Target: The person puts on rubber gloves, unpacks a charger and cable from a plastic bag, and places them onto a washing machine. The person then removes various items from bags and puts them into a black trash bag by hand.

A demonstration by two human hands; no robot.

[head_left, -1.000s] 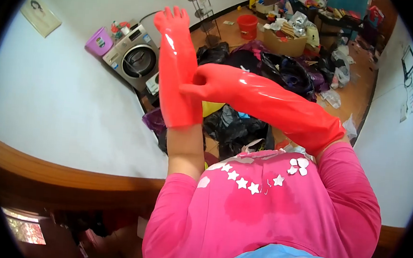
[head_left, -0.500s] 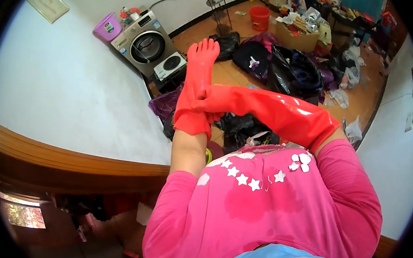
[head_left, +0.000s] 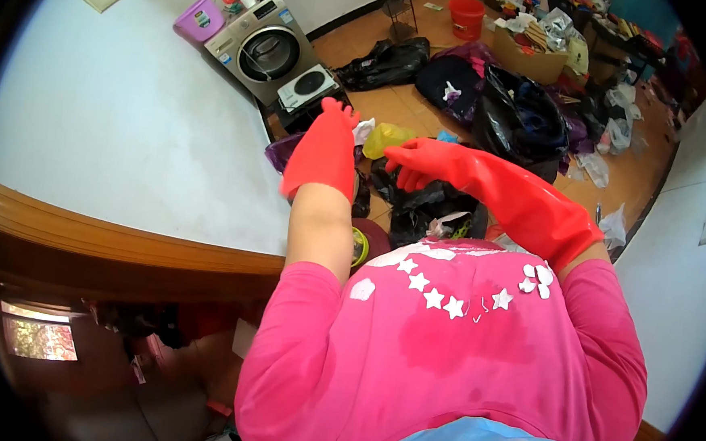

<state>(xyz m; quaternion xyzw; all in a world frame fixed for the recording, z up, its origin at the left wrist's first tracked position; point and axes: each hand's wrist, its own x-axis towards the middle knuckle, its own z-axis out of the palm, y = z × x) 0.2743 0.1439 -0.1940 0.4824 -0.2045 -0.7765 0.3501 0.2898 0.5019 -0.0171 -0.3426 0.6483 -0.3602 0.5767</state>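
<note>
Both of my hands wear red rubber gloves. My left hand (head_left: 329, 142) is raised in front of the washing machine, its gloved fingers apart at the tips and nothing visible in them. The glove's cuff ends on my bare forearm. To its right, my right hand (head_left: 421, 162) points leftward with loosely bent fingers, apart from the left glove and holding nothing I can see. That glove reaches far up the forearm. Beyond the gap between the hands lies a yellow plastic bag (head_left: 388, 139). A black plastic bag (head_left: 426, 213) lies below my right hand.
A washing machine (head_left: 262, 49) stands by the wall with a purple bucket (head_left: 200, 17) beside it and a small white gas stove (head_left: 306, 88) in front. Filled black bags (head_left: 509, 117), a cardboard box (head_left: 533, 58) and a red bucket (head_left: 465, 19) occupy the tiled floor. A wooden ledge (head_left: 126, 227) runs left.
My right hand has let go of the left glove's cuff and moved right. My left hand has lowered. The view has shifted, and the yellow bag now shows between the hands.
</note>
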